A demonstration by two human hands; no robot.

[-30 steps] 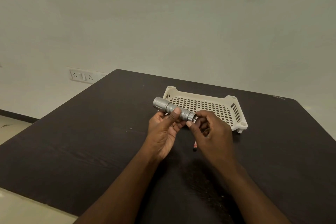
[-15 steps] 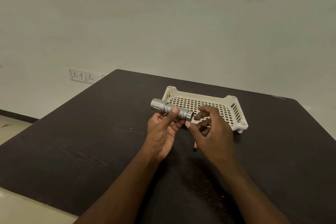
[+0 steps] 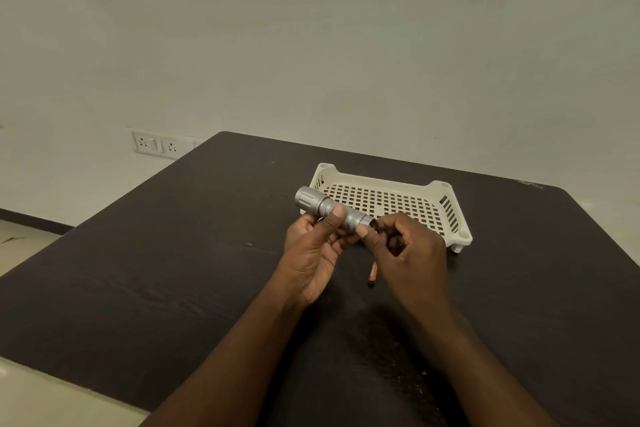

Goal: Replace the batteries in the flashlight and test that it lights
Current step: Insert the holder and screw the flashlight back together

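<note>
A silver flashlight (image 3: 311,200) is held level above the dark table, its wide head pointing up and to the left. My left hand (image 3: 311,253) grips its barrel from below, thumb pressed on top. My right hand (image 3: 412,260) pinches the tail end with thumb and forefinger; the tail itself is mostly hidden by those fingers. One red battery (image 3: 373,273) lies on the table just under and between my hands, partly covered by my right hand.
A cream perforated plastic basket (image 3: 381,180) stands on the table right behind my hands, with nothing visible in it. The dark wooden table (image 3: 173,270) ends at the wall behind. A wall socket panel (image 3: 156,143) sits at the left.
Half a second ago my right fingers were spread off the tail; now they are closed on it again. The flashlight has barely shifted in my left hand.
</note>
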